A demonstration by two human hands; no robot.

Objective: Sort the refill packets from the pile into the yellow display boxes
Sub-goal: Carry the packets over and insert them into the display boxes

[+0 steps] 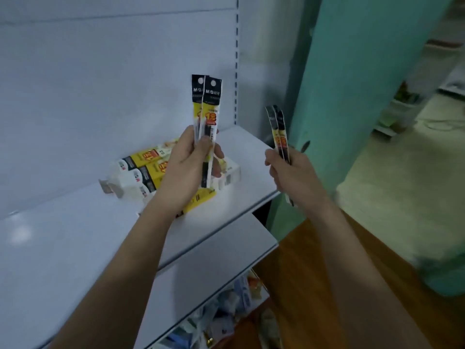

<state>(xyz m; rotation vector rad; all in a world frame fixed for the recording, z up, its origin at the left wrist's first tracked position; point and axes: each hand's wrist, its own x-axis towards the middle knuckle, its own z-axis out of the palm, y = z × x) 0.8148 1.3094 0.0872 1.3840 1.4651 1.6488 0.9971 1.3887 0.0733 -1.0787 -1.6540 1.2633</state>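
Two slim black-and-yellow refill packets (206,114) with punched hang holes stand upright, fanned slightly apart, pinched low down by the left hand (187,170), thumb curled across their fronts. A second pair of narrow refill packets (278,129), blurred, sticks up from the right hand (289,172), whose fingers curl round their lower halves, the tails poking out below the palm. Behind the left hand, the yellow-and-white cardboard display boxes (148,170) lie on their sides in a loose heap on the white metal shelf (75,235), well back from its front edge. The risk, as I judge it, lies in the shallow grips: each pair is held only near one end, so a packet could slide free and drop past the shelf edge onto the brown floor (314,273) or the lower shelf of mixed goods (226,313). With both hands full, neither is free to steady a toppled box, so feeding packets in could push it about or mix the pairs.
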